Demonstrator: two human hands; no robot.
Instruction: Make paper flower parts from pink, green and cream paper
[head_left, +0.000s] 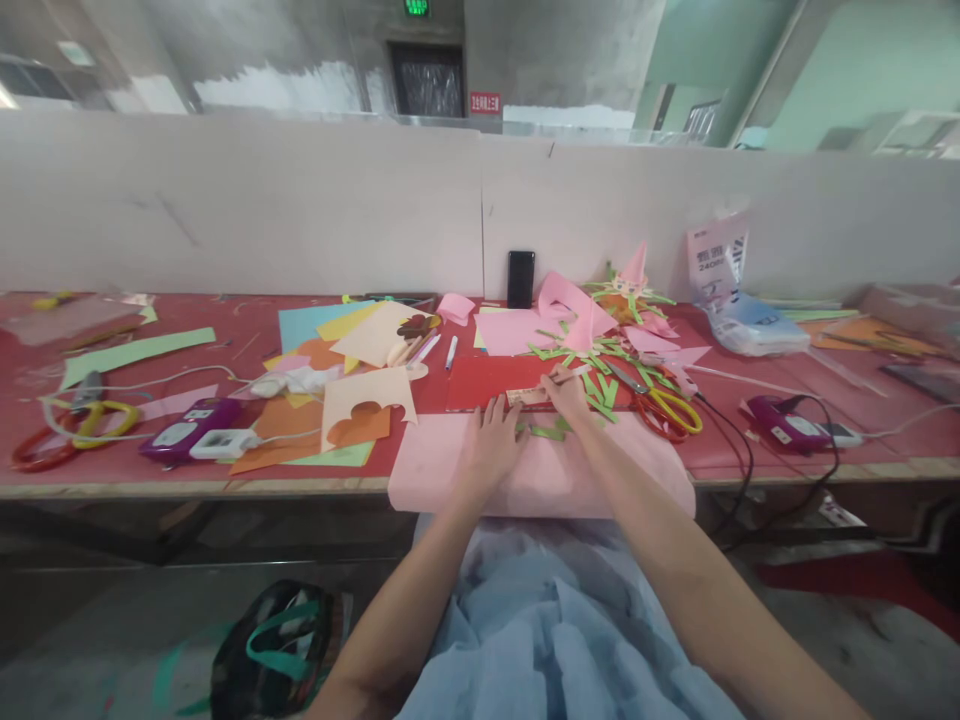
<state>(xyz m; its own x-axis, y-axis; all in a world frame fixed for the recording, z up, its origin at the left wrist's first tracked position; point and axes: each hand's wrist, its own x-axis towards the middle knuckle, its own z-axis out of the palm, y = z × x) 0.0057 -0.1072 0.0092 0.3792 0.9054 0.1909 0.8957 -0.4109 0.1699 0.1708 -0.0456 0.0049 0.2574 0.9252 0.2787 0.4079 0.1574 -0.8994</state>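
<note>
My left hand lies flat with its fingers stretched out, the tips at the near edge of a red paper sheet. A short, pale strip with marks, like a small ruler, lies on the red sheet between my hands. My right hand is closed around a thin, pale pen, slanted over the red sheet at the strip's right end. Under my wrists a large pink sheet hangs over the table's front edge. Green paper scraps lie beside my fingers.
Right of my hands lie scissors and a pink paper cone figure with green strips. A phone leans against the white partition. Cut papers, other scissors and purple power strips with cables spread across the table.
</note>
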